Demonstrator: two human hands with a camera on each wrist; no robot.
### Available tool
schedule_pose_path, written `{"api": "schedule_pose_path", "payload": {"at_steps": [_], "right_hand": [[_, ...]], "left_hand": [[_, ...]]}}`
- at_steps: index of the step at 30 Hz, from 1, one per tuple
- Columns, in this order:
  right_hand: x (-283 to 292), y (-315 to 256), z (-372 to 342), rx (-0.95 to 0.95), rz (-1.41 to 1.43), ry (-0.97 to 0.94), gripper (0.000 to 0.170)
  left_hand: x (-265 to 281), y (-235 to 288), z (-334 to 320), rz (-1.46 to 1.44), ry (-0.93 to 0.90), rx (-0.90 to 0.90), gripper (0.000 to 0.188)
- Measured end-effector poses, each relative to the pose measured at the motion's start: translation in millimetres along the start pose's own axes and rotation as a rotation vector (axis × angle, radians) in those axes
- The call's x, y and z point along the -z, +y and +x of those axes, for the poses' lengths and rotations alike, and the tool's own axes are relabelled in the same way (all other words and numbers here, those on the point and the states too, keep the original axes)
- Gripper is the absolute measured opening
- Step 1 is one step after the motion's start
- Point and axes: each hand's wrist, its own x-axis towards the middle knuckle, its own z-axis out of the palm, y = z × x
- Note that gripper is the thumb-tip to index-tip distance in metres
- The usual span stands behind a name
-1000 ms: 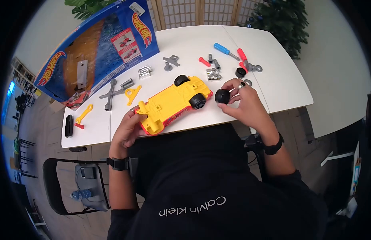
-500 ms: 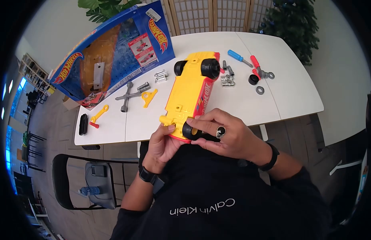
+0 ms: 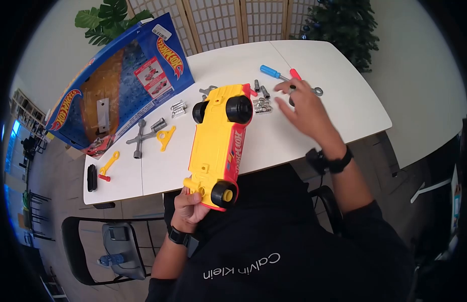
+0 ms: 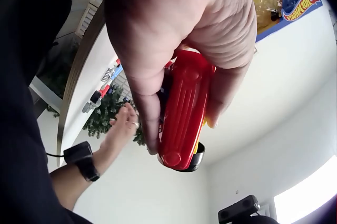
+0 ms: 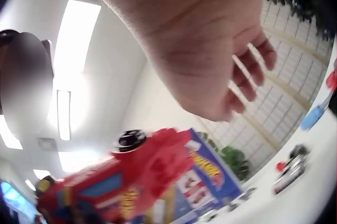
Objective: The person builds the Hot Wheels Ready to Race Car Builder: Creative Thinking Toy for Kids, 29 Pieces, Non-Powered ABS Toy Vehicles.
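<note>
My left hand (image 3: 190, 207) grips the near end of a toy car (image 3: 213, 138), tilted with its yellow underside toward the head camera. In the left wrist view my thumb and fingers straddle the car's red end (image 4: 184, 111). Three black wheels show on the car: two at the far end and one wheel (image 3: 225, 194) at the near right corner, with a yellow hub. Bare yellow plastic shows at the near left corner. Over the right of the table, my right hand (image 3: 310, 113) reaches out with fingers extended, holding nothing visible and partly covering the small parts beneath.
A blue screwdriver (image 3: 271, 71) and a grey ring-shaped part (image 3: 318, 91) lie around the right hand. Chrome pieces (image 3: 262, 105) sit nearer the car. Leftward are a grey cross wrench (image 3: 139, 139), a yellow bracket (image 3: 166, 138), a yellow wrench (image 3: 110, 162) and a large blue toy box (image 3: 127, 85).
The right hand brought a wheel to the car's near right corner, let go of it there and moved away rightward over the table. The left hand lifted and turned the car.
</note>
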Motion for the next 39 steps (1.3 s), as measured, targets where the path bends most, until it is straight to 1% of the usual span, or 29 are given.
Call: {"api": "schedule_pose_path", "payload": {"at_steps": [1,2,4,5,7,8,9,10,11,13,14,16,17,18,19,20,23,24,26,28,29,30,31,32,33,35,37,38,39], "right_hand": [[-3.2,24.3,2.9,-0.073,-0.173,-0.01,0.03],[-6.2,43.9,2.4,-0.071,-0.174,-0.013,0.03],[-10.1,73.0,4.3,-0.151,-0.408,-0.226,0.032],[-13.5,83.1,6.5,-0.143,-0.41,-0.229,0.032],[-17.4,89.1,9.0,-0.165,-0.437,-0.362,0.042],[-17.0,92.3,6.8,-0.159,-0.437,-0.371,0.042],[-13.4,89.2,4.6,-0.136,-0.352,-0.296,0.044],[-9.2,85.2,1.4,-0.113,-0.266,-0.223,0.047],[-2.6,79.4,-0.4,-0.103,-0.261,-0.235,0.047],[6.7,67.7,-3.9,-0.435,-0.242,-0.236,0.035],[3.1,65.1,-7.9,-0.424,-0.238,-0.25,0.035],[-2.1,60.6,-16.0,-0.557,-0.237,-0.3,0.028],[-6.2,70.5,-20.3,-0.545,-0.236,-0.307,0.028],[-13.3,88.4,-27.7,-0.477,-0.221,-0.227,0.024],[-15.8,88.5,-27.9,-0.407,-0.205,-0.147,0.02],[-13.6,88.5,-27.5,-0.494,-0.171,-0.214,0.016],[-8.8,78.0,-28.3,-0.435,-0.241,-0.295,0.019],[-4.1,61.0,-26.1,-0.425,-0.24,-0.298,0.019],[8.2,-0.7,-18.6,-0.316,0.122,-0.185,0.038],[9.6,-47.5,-17.3,-0.145,0.456,-0.208,0.059],[9.1,-69.5,-20.3,-0.01,0.573,-0.25,0.058],[10.9,-84.1,-20.5,0.242,0.567,-0.292,0.05],[14.3,-105.7,-21.9,0.343,0.57,-0.329,0.046],[7.1,-115.7,-27.8,0.338,0.593,-0.342,0.047],[1.5,-120.8,-31.7,0.334,0.616,-0.355,0.049],[-2.6,-123.9,-31.9,0.303,0.602,-0.363,0.049],[-4.3,-124.9,-29.7,0.271,0.589,-0.371,0.048],[-3.3,-123.8,-28.8,0.24,0.578,-0.414,0.047],[-1.8,-123.4,-27.9,0.207,0.565,-0.455,0.045]], "left_hand": [[4.0,-1.3,-0.2,-0.004,0.0,-0.004,0.081],[9.0,-2.2,-0.3,-0.005,0.024,-0.031,0.08],[12.0,-2.0,1.5,-0.008,0.044,-0.065,0.079],[12.1,-1.3,1.9,-0.024,0.002,-0.045,0.077],[14.4,0.3,0.5,-0.046,-0.033,-0.032,0.076],[17.6,2.1,0.9,-0.051,-0.068,0.002,0.074],[21.6,4.2,0.0,-0.056,-0.103,0.036,0.072],[25.5,7.0,-3.9,-0.1,-0.115,0.056,0.08],[27.7,9.0,-5.2,-0.105,-0.107,0.044,0.08],[29.6,13.7,-7.3,-0.044,-0.104,0.056,0.092],[26.7,14.1,-12.9,-0.002,-0.017,0.04,0.101],[9.3,10.7,-5.6,0.075,-0.039,0.04,0.098],[7.9,10.0,-3.4,0.091,-0.039,0.048,0.097],[11.9,9.0,-3.1,0.034,-0.041,0.059,0.094],[13.3,7.6,-3.5,0.032,-0.041,0.047,0.094],[14.1,5.9,-3.8,0.026,-0.024,0.041,0.093],[16.3,4.5,-4.4,0.02,-0.026,0.023,0.09],[15.8,5.3,-4.5,0.02,-0.032,0.019,0.089],[13.5,6.3,-4.1,0.02,-0.035,0.007,0.089],[8.6,3.5,-1.8,0.067,0.023,0.028,0.089],[4.2,2.1,0.3,0.064,0.024,0.032,0.089],[-1.1,1.1,3.0,0.052,0.0,0.06,0.089],[-3.7,0.0,4.2,0.04,-0.024,0.088,0.088],[-0.5,-0.8,3.2,0.062,0.038,0.099,0.088],[0.0,-1.4,2.5,0.062,0.037,0.098,0.088],[0.6,-0.9,0.2,0.29,0.119,0.086,0.083],[-3.7,-5.6,4.0,0.37,0.114,0.034,0.083],[-5.2,-7.8,5.5,0.448,0.109,-0.009,0.083],[-4.2,-7.7,5.3,0.447,0.108,-0.009,0.083]]}}
